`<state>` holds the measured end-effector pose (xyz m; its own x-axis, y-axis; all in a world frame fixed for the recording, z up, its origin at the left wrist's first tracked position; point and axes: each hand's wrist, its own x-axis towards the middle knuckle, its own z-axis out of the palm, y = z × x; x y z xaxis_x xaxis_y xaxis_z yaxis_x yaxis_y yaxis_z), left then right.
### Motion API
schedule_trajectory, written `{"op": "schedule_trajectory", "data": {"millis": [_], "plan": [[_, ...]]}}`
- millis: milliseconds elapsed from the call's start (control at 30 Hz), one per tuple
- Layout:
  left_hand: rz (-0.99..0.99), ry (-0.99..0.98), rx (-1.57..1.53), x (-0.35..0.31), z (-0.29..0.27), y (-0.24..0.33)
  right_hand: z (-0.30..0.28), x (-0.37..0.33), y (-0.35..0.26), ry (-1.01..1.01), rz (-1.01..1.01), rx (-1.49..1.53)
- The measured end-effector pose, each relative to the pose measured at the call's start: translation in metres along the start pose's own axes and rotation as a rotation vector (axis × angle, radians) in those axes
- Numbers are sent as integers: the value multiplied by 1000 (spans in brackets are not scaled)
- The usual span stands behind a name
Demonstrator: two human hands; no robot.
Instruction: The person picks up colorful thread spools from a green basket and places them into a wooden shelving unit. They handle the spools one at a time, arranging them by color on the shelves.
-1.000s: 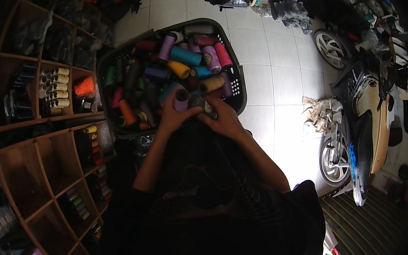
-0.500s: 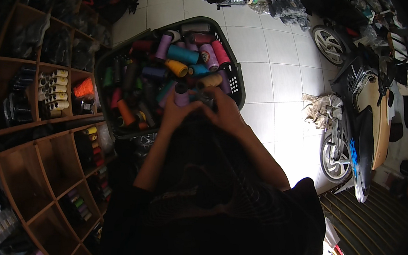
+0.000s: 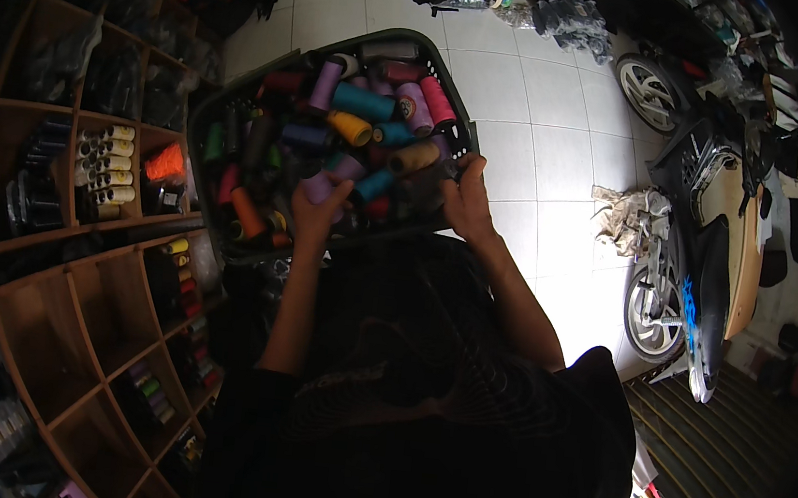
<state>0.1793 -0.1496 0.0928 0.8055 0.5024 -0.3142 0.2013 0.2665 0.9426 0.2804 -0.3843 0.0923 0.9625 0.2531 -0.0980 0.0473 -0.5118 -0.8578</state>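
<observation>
While the left hand (image 3: 317, 213) pinches a pale purple, cylindrical cone of thread (image 3: 315, 186) over the near part of a dark green plastic basket (image 3: 444, 77), the right hand (image 3: 468, 208) bends its fingers at the right wall.
The right fingertips meet something dark; shadow hides whether they grip it. Other spools crowd beyond the held cone: a long teal thread spool (image 3: 362, 102), a yellow thread spool (image 3: 348, 128), a tan thread spool (image 3: 413, 158) and a bright pink thread spool (image 3: 437, 103). Left of the basket stands a brown wooden compartment shelf (image 3: 85, 328), hemming in that side; to the right, white floor tiles (image 3: 503, 90) stretch toward a crumpled beige cloth (image 3: 616, 220) and a black motorbike with pale wheels (image 3: 710, 267). The near rim runs between the hands and the person's dark clothing (image 3: 420, 417).
</observation>
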Motion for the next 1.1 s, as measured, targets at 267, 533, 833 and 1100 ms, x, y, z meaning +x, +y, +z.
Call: {"op": "schedule_trajectory", "data": {"millis": [267,533,833,1100], "plan": [[-1,-44,-14,-3,2,1,-1,11,15,112,-39,95],[-17,149,68,-1,-13,7,-18,28,5,394,157,82],[40,241,5,-1,-46,6,-28,35,21,524,81,8],[160,315,102,4,-72,-11,-16,35,26,468,-1,-18]]}}
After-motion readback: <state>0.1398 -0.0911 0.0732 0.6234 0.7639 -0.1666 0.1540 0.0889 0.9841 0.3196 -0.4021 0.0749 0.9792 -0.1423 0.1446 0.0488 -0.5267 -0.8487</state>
